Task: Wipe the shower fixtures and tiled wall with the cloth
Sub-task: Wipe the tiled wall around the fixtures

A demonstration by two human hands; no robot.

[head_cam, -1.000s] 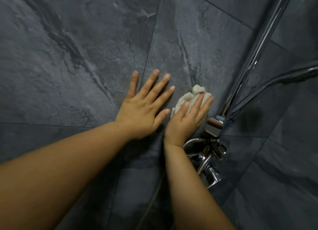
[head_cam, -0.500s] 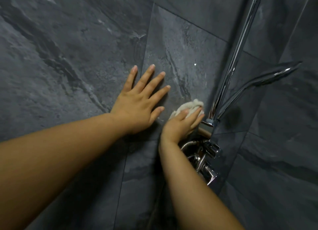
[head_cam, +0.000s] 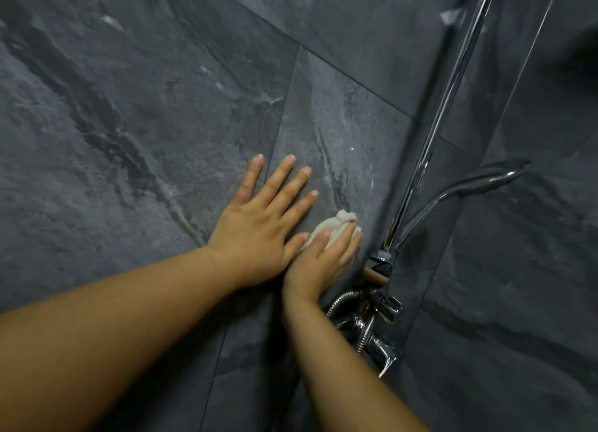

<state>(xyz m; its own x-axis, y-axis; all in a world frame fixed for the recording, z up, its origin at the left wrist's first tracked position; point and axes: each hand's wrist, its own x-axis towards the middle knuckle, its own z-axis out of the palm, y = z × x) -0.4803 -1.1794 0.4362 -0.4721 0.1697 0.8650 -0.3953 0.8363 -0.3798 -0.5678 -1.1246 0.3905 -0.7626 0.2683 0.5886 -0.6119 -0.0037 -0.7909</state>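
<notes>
Dark grey, stone-veined tiled wall fills the shower corner, with a chrome riser rail running up it. Left of the rail's foot, the right hand presses a bunched white cloth against the tile with straight fingers. The left hand, further left of the rail, lies flat and spread on the wall, gripping nothing.

This looks like the wall-wiping step. The next move probably calls for carrying the cloth right, onto the rail and the chrome mixer tap below its foot.

Compared with a second ago, the right hand and cloth sit lower beside the left hand and less cloth shows. The left hand has stayed planted.
</notes>
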